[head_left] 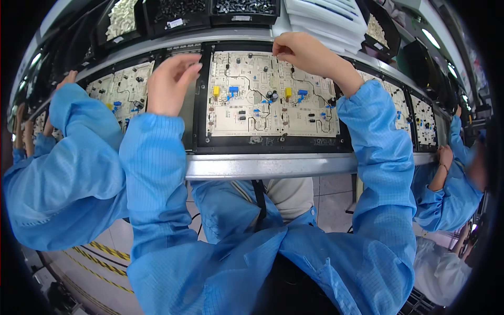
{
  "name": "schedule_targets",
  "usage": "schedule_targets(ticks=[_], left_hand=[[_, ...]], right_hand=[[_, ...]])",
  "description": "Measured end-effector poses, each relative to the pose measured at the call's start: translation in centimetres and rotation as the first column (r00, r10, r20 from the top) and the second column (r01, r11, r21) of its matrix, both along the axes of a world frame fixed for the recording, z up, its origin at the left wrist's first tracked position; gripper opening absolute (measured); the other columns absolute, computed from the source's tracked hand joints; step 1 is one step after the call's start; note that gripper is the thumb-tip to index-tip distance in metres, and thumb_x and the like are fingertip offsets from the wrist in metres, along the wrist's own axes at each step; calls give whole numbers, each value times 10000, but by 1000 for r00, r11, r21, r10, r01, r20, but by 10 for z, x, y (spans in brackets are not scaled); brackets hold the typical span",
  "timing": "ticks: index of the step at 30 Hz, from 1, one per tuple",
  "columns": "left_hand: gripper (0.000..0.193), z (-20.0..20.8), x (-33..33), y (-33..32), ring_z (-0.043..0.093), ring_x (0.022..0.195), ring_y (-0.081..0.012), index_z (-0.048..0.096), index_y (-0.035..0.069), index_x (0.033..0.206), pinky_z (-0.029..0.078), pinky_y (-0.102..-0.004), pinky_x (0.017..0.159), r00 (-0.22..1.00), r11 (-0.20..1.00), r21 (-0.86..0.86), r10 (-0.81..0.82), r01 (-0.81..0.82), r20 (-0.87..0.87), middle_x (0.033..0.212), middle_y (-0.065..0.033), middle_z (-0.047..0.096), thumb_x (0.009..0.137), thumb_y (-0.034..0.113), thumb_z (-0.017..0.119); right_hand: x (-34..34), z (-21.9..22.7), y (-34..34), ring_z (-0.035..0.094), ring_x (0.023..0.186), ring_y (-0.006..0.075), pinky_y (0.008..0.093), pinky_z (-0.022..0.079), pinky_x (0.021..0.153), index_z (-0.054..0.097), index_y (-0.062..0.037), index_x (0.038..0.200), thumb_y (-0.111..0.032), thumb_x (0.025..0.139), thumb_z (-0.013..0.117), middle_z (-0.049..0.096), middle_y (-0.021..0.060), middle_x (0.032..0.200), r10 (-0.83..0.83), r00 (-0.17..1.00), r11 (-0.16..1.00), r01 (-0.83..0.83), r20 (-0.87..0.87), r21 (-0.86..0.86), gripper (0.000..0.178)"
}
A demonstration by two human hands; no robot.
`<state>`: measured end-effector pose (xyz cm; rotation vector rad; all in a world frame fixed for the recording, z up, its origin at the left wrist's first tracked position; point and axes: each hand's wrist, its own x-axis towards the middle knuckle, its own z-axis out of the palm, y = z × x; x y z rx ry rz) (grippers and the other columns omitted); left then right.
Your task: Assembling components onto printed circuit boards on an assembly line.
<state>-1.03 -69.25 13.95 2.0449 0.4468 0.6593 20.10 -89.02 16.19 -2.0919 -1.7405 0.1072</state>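
In front of me a pale circuit board [231, 118] sits in a black frame [273, 146]. Yellow block parts [216, 91], blue parts [233, 90] and dark round capacitors [272, 95] stand on it. My left hand [170, 84] is raised over the frame's left side, thumb apart from the loosely curled fingers, with nothing visible between them. At the board's far edge, right of its middle, my right hand [304, 51] bends down with fingertips closed in a pinch. Whatever the pinch holds, if anything, is hidden or too small to make out.
Black bins of small dark parts [244, 7] and pale parts [122, 20] line the far side. White sheets [328, 23] are stacked beside them. More framed boards [123, 84] lie left and right along the metal rail [273, 167]. Co-workers' blue sleeves [79, 152] reach in on both sides.
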Motion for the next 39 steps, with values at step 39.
schedule_targets(ticks=[39], left_hand=[[139,-8,35,0,605,805,-293,547,34,991,484,-344,699,989,950,310,-6,-41,148,904,-151,592,858,26,509]], right_hand=[[-4,-14,12,635,743,238,306,492,657,536,2,852,-34,741,628,621,112,750,-43,999,999,43,-18,-31,148]])
